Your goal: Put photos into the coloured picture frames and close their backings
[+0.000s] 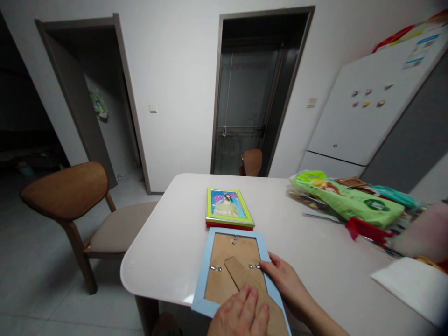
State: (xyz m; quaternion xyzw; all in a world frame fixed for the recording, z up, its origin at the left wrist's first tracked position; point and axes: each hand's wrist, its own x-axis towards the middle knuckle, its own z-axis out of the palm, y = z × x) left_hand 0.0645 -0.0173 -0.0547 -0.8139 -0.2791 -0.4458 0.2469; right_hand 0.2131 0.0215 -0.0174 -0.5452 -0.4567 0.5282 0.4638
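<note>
A light blue photo frame lies back side up at the table's near edge, tilted towards me. Its brown backing board has metal turn clips at the top and both sides, and a brown stand leg lies across it. My right hand grips the frame's right edge, thumb by the right clip. My left hand rests with fingers stretched out over the stand leg; its lower part is cut off. Just beyond, a green photo frame showing a person's picture sits on a red frame.
On the table's right lie a green wipes pack, a red-handled tool and a white sheet. A wooden chair stands left, another chair behind. The fridge is at the far right.
</note>
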